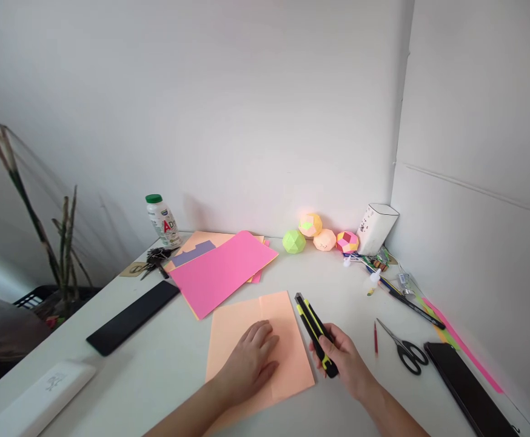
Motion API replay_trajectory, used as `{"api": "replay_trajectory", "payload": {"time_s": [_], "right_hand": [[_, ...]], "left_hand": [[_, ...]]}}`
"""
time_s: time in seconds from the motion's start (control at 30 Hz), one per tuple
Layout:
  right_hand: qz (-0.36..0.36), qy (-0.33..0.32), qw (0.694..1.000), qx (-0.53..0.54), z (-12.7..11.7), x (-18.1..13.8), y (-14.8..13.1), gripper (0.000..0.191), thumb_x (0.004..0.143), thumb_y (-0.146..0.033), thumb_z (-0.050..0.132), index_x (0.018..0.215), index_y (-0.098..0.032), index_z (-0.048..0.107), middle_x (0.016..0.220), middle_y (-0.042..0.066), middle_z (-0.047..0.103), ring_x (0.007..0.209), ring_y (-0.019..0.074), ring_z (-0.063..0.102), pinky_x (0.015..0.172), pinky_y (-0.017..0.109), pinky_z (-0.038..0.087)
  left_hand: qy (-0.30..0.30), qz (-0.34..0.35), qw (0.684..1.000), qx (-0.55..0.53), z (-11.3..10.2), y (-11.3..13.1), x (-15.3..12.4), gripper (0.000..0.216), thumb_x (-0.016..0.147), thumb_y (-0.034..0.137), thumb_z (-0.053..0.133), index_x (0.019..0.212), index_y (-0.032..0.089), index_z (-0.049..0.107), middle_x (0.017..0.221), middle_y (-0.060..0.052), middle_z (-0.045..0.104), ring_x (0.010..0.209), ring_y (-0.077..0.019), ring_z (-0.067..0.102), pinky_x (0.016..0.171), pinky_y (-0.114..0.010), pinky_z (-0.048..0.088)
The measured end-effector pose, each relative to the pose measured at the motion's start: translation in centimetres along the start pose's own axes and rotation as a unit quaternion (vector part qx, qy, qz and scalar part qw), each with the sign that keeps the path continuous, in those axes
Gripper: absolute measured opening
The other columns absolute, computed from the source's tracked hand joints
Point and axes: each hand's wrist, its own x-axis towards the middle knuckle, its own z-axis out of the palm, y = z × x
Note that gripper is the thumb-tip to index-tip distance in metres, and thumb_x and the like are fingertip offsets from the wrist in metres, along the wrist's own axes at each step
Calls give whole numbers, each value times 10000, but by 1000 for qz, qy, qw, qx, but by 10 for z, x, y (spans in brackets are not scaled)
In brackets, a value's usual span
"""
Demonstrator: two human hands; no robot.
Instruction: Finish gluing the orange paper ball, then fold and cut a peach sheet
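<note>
My left hand (250,359) lies flat, fingers together, on a peach sheet of paper (287,321) on the white table. My right hand (344,358) grips a black and yellow utility knife (313,325) just off the sheet's right edge; the knife points away from me along that edge. A faint crease runs down the sheet's middle.
A pink sheet (222,272) tops a paper stack behind. A black ruler-like bar (133,317) lies left, scissors (404,347) and a dark tablet (467,388) right. Paper balls (322,237), a white box (376,227), a bottle (162,220), keys and pens line the back wall.
</note>
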Motion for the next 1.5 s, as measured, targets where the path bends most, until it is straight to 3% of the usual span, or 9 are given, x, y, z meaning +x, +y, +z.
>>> {"api": "replay_trajectory", "payload": {"time_s": [0.13, 0.27, 0.4, 0.83, 1.0, 1.27, 1.37, 1.5], "right_hand": [[3, -30, 999, 43, -3, 2, 8, 281, 858, -437, 628, 999, -204, 559, 967, 55, 637, 649, 129, 578, 581, 284, 459], [11, -69, 995, 68, -10, 7, 14, 358, 803, -349, 703, 1109, -222, 566, 1069, 70, 612, 796, 168, 604, 723, 340, 484], [22, -51, 996, 67, -12, 9, 16, 317, 802, -336, 699, 1066, -208, 578, 1080, 77, 608, 844, 187, 602, 731, 345, 484], [1, -40, 999, -15, -9, 9, 22, 248, 876, -391, 611, 999, -202, 509, 998, 43, 611, 574, 83, 486, 551, 269, 379], [12, -32, 999, -6, -5, 10, 16, 304, 836, -431, 654, 911, -198, 473, 889, 26, 622, 595, 94, 490, 461, 225, 334], [25, -14, 1000, -4, -4, 9, 20, 441, 804, -481, 676, 728, -228, 322, 681, -18, 645, 406, 62, 442, 358, 195, 246], [9, -27, 1000, -8, -3, 7, 19, 414, 827, -466, 661, 732, -220, 342, 703, 0, 666, 419, 69, 478, 421, 221, 330], [1, -64, 998, 4, -4, 4, 11, 297, 843, -453, 650, 903, -201, 505, 860, 45, 686, 651, 145, 631, 647, 317, 473]], "left_hand": [[-2, 1, 1000, 10, 0, 0, 1, 296, 798, 158, 520, 1090, 202, 509, 1199, -126, 512, 1189, -309, 472, 966, -511, 477], [-1, 4, 1000, 14, 0, -1, 0, 294, 817, 173, 512, 1108, 210, 502, 1205, -124, 507, 1187, -306, 474, 958, -503, 487], [-7, 3, 1000, 17, 2, -2, -2, 298, 818, 171, 519, 1114, 200, 501, 1218, -129, 500, 1194, -302, 466, 976, -498, 477], [-3, 6, 1000, 10, 1, -1, 0, 291, 798, 152, 532, 1084, 193, 498, 1198, -129, 496, 1171, -304, 472, 952, -511, 486], [-6, 7, 1000, 9, 3, -2, -2, 302, 800, 152, 527, 1097, 197, 496, 1206, -125, 489, 1190, -302, 458, 967, -506, 476], [2, 14, 1000, 10, 5, -5, -2, 315, 807, 163, 527, 1119, 198, 491, 1210, -127, 490, 1199, -310, 449, 968, -518, 473], [3, 13, 1000, 10, 5, -5, -1, 321, 801, 158, 532, 1118, 194, 497, 1207, -126, 492, 1198, -307, 453, 974, -513, 471], [0, 14, 1000, 14, 5, -5, -1, 314, 808, 163, 531, 1121, 181, 502, 1202, -134, 498, 1197, -309, 455, 975, -510, 472]]}}
